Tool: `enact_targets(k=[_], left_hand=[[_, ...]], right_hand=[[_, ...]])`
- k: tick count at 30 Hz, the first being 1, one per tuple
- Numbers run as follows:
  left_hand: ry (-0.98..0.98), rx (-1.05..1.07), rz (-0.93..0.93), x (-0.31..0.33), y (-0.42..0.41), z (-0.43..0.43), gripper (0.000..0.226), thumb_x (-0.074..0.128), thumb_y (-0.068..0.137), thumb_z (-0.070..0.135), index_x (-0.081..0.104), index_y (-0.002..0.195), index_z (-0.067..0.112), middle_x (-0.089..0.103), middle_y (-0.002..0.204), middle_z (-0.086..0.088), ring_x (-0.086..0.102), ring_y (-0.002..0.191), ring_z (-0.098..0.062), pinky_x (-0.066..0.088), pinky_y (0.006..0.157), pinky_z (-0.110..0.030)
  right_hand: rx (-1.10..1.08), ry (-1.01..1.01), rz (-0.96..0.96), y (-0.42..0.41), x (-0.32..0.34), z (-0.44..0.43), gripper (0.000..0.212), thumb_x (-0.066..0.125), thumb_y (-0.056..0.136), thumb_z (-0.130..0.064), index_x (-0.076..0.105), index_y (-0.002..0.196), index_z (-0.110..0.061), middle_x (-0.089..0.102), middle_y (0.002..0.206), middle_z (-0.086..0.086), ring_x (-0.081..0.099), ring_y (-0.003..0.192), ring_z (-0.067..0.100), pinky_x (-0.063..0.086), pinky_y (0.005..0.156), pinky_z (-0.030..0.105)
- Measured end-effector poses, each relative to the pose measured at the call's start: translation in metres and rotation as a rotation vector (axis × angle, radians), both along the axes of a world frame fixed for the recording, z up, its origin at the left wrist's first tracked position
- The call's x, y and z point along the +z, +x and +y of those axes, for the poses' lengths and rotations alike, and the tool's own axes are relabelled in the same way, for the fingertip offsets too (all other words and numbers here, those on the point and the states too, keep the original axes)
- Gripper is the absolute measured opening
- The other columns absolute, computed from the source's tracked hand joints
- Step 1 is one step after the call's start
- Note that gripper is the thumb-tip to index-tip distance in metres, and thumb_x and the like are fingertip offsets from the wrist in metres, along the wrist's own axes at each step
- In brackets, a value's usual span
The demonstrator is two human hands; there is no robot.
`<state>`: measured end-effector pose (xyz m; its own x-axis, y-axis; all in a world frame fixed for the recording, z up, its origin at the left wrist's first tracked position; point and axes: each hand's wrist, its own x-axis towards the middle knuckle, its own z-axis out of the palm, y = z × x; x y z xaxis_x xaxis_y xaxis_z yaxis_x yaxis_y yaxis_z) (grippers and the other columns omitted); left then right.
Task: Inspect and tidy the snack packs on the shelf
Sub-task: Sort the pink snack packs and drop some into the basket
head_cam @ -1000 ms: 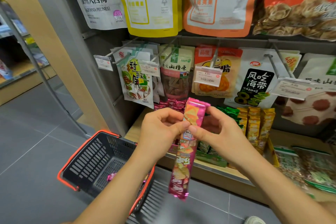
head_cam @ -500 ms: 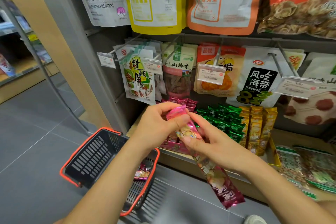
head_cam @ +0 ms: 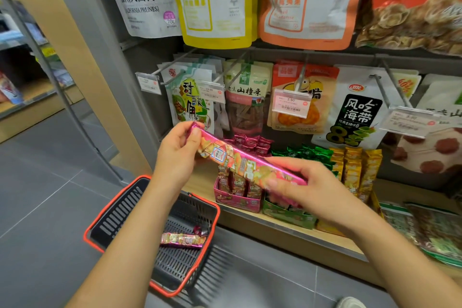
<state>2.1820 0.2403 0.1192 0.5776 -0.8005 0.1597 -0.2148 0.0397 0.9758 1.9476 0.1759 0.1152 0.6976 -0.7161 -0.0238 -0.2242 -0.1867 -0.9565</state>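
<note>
- A long pink snack pack (head_cam: 240, 160) is stretched between the two hands in front of the shelf (head_cam: 287, 229). It slants, with its left end higher than its right.
- The left hand (head_cam: 177, 155) pinches the pack's upper-left end, with the crimped tip showing just above the thumb.
- The right hand (head_cam: 317, 190) holds the lower-right end with its fingers curled over the top. This end is motion-blurred, so the exact grip is hard to make out.
- The middle of the pack is bare between the hands and hangs in the air above the pink display box (head_cam: 237, 201), touching nothing else.
- That box stands at the front left of the shelf with matching pink packs upright in it.
- Just to its right are the green packs (head_cam: 307, 152), then the yellow packs (head_cam: 355, 170).
- A dark basket (head_cam: 120, 210) with a red rim sits below the left forearm, in front of the shelf edge.
- A second pink pack (head_cam: 182, 240) lies flat on the basket's bottom.
- Bags of snacks hang on pegs above the shelf, and a price tag (head_cam: 291, 104) hangs in front of the orange one.
</note>
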Motion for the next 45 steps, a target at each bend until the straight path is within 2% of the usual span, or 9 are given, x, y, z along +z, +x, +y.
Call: enact_targets(k=[3, 7, 15, 20, 26, 30, 33, 37, 45], left_hand=[[0.074, -0.045, -0.167, -0.006, 0.013, 0.002, 0.020, 0.054, 0.098, 0.017, 0.065, 0.094, 0.033, 0.070, 0.092, -0.009, 0.066, 0.096, -0.029, 0.052, 0.091, -0.056], [0.198, -0.141, -0.401, -0.010, 0.022, 0.006, 0.023, 0.071, 0.087, 0.019, 0.071, 0.088, 0.042, 0.072, 0.091, 0.012, 0.067, 0.091, -0.012, 0.054, 0.089, -0.043], [0.146, -0.166, -0.747, -0.012, 0.013, 0.006, 0.024, 0.077, 0.079, 0.030, 0.076, 0.102, 0.032, 0.066, 0.104, 0.021, 0.056, 0.109, -0.002, 0.045, 0.098, -0.026], [0.141, -0.315, -0.708, -0.015, -0.002, 0.007, 0.028, 0.075, 0.079, 0.036, 0.074, 0.107, 0.035, 0.070, 0.102, 0.022, 0.062, 0.098, 0.006, 0.051, 0.086, -0.020], [0.203, -0.286, -0.698, -0.024, -0.014, -0.005, 0.022, 0.081, 0.076, 0.016, 0.078, 0.098, 0.014, 0.064, 0.084, 0.018, 0.064, 0.079, 0.001, 0.050, 0.068, -0.010], [0.301, -0.445, -0.617, -0.015, -0.021, -0.016, 0.032, 0.076, 0.081, 0.015, 0.069, 0.107, 0.033, 0.065, 0.088, 0.010, 0.063, 0.081, -0.009, 0.056, 0.078, -0.031], [0.178, -0.537, -0.411, 0.001, -0.027, -0.026, 0.040, 0.072, 0.080, 0.039, 0.061, 0.118, 0.045, 0.065, 0.096, 0.012, 0.064, 0.084, -0.012, 0.057, 0.077, -0.030], [0.154, -0.524, -0.737, 0.002, -0.026, -0.037, 0.036, 0.072, 0.076, 0.053, 0.064, 0.110, 0.046, 0.064, 0.096, 0.016, 0.059, 0.088, -0.005, 0.052, 0.078, -0.030], [0.346, -0.372, -0.765, -0.014, 0.016, -0.034, 0.019, 0.080, 0.077, 0.029, 0.078, 0.096, 0.025, 0.074, 0.090, 0.010, 0.065, 0.084, -0.001, 0.052, 0.084, -0.029]], right_hand=[[-0.224, -0.040, -0.107, -0.007, 0.003, -0.007, 0.036, 0.074, 0.067, -0.041, 0.073, 0.103, -0.040, 0.074, 0.101, -0.014, 0.069, 0.090, 0.001, 0.055, 0.072, 0.021], [-0.295, -0.087, -0.095, -0.012, 0.004, -0.010, 0.025, 0.074, 0.067, -0.045, 0.075, 0.092, -0.044, 0.074, 0.096, -0.016, 0.067, 0.100, 0.008, 0.052, 0.094, 0.041], [-0.269, -0.125, -0.035, -0.019, 0.012, -0.015, 0.024, 0.069, 0.068, -0.049, 0.076, 0.089, -0.043, 0.073, 0.094, -0.023, 0.065, 0.097, 0.001, 0.051, 0.096, 0.043], [-0.230, -0.185, -0.019, -0.016, 0.010, -0.019, 0.021, 0.067, 0.075, -0.050, 0.073, 0.094, -0.046, 0.069, 0.100, -0.029, 0.060, 0.107, 0.000, 0.046, 0.101, 0.041], [-0.222, 0.006, -0.234, -0.001, 0.004, -0.020, 0.035, 0.079, 0.067, -0.035, 0.067, 0.100, -0.028, 0.074, 0.095, -0.001, 0.071, 0.092, 0.018, 0.059, 0.079, 0.038], [-0.281, -0.266, 0.014, 0.011, -0.005, -0.022, 0.031, 0.079, 0.078, -0.030, 0.066, 0.107, -0.031, 0.071, 0.095, -0.014, 0.063, 0.092, -0.002, 0.049, 0.084, 0.022], [-0.258, -0.229, 0.009, 0.027, -0.012, -0.015, 0.039, 0.083, 0.074, -0.024, 0.053, 0.095, -0.038, 0.073, 0.084, -0.014, 0.068, 0.077, 0.001, 0.056, 0.073, 0.025], [-0.239, -0.248, 0.060, 0.041, -0.025, -0.016, 0.040, 0.081, 0.076, -0.022, 0.043, 0.085, -0.032, 0.073, 0.080, -0.009, 0.069, 0.067, 0.012, 0.058, 0.063, 0.036], [-0.087, -0.070, 0.124, 0.071, -0.041, -0.037, 0.020, 0.079, 0.079, -0.014, 0.063, 0.088, -0.022, 0.071, 0.086, -0.003, 0.069, 0.077, 0.009, 0.054, 0.070, 0.018]])
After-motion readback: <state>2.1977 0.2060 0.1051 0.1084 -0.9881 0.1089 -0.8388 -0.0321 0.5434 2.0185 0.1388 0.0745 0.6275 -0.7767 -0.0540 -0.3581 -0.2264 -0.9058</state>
